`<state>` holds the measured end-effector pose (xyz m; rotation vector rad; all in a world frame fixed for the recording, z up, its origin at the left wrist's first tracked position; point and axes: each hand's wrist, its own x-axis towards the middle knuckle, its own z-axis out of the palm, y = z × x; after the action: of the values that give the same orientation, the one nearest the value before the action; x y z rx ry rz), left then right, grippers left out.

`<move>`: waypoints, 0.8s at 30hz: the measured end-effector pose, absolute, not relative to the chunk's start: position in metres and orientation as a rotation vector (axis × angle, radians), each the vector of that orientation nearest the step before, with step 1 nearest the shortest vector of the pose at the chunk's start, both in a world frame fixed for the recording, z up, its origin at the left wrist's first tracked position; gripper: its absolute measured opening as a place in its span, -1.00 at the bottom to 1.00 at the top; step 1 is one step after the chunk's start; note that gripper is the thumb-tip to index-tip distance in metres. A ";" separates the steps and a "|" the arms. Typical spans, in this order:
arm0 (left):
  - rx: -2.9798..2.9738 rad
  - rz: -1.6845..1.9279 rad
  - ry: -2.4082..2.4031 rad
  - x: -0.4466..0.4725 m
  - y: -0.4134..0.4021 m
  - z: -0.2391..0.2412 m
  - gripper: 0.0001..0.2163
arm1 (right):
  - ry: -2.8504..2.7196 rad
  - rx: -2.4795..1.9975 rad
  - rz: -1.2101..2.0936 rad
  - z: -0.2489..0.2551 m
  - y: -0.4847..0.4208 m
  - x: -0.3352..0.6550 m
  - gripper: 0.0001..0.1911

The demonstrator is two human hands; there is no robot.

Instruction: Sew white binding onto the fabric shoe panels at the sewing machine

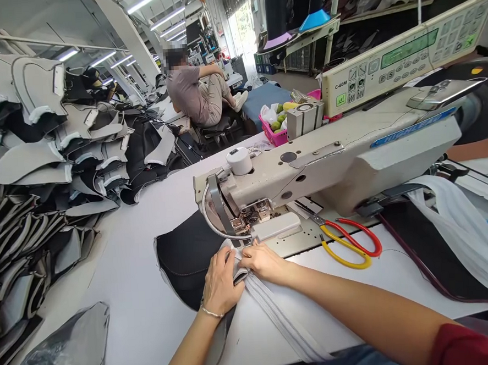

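Fingers close to the foot, tape trailing free

Both hands work at the foot [242, 241] of the sewing machine [288, 169], and fingertips are the chief risk: the needle cannot be made out, and a start of the machine with fingers this close could injure one. The left hand [221, 280] grips the folded pale edge of the black piece [184, 252], thumb against the fold, fingers over it. The right hand [263, 263] is closed, its fingertips seemingly pinching the white tape [272, 307] just beside the foot.

The piece lies mid-table, left of the machine, its lower part reaching under the left forearm towards the near edge of the table [136, 255]. If either grip slackened, fold and tape could slip out of line. The tape runs loose to the near edge by the lap; caught or twisted there, it could pull askew.

The bracelet [211, 312] hangs close to the piece and might snag its cloth. The scissors [349, 247] lie right of the foot, handles spread beyond the right forearm; an outward sweep could knock them. Along the table's left side, stacked pieces [20, 245] sit in uneven heaps that could slide if bumped.
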<state>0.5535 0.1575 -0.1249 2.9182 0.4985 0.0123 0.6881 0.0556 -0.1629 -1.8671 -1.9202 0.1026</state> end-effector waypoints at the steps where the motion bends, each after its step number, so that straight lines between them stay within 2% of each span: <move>1: 2.921 0.007 0.510 0.558 0.157 -0.125 -0.48 | -1.907 -1.881 0.109 -0.162 0.055 0.692 -0.75; 12: 2.973 0.029 0.502 0.595 0.140 -0.127 -0.52 | -1.868 -1.953 0.082 -0.150 0.037 0.721 -0.86; 24: 3.010 0.053 0.524 0.595 0.141 -0.132 -0.55 | -1.811 -1.934 0.034 -0.159 0.039 0.719 -0.78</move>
<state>0.5954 0.1413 -0.1323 3.0099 0.5239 0.0527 0.7191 0.0391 -0.1589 -1.9336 -1.8106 0.0340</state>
